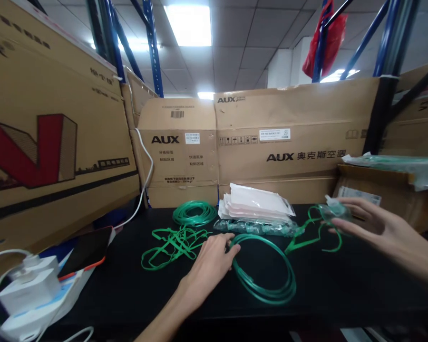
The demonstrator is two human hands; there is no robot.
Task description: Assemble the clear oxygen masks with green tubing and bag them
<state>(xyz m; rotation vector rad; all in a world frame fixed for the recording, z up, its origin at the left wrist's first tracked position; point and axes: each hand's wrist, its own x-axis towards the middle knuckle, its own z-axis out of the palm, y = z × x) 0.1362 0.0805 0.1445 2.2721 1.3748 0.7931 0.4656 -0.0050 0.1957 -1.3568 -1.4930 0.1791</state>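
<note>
"Green tubing coil [291, 282], nearest: why the left hand [216, 254] there?"
"Perhaps to steady its left rim; thumb and forefinger parted, grip unclear."
"Right hand [373, 223]?"
"Pinching a clear mask [332, 213], perhaps to part it from the white pouches [258, 202]."

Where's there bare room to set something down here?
Bare black tabletop shows right of the coiled green plastic tube beside the left hand, and nearer the viewer than the right hand; another patch lies between the tangled flat green straps and the orange-edged, black-screened device. It's crowded at the back centre, around the stacked white packets.
</note>
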